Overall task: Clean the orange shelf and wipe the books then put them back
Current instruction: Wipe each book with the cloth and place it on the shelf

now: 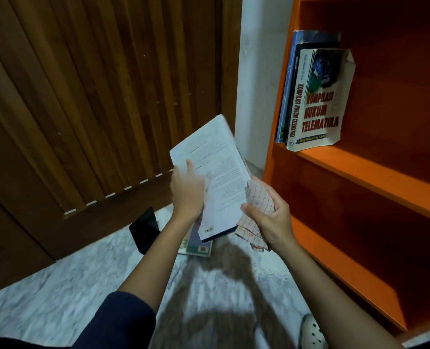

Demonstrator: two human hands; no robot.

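Beside the orange shelf (359, 170), my left hand (187, 191) grips the book (221, 172), probably light and stiff, by its edge; my right hand (274, 220) clutches the soft cloth (259, 197).

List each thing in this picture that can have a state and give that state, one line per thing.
left hand: holds the white book.
right hand: grips the checked cloth.
white book: closed, tilted, held off the floor.
checked cloth: bunched, against the book's edge.
shelved books: upright, against the orange shelf's left wall.
floor books: lying flat, stacked.
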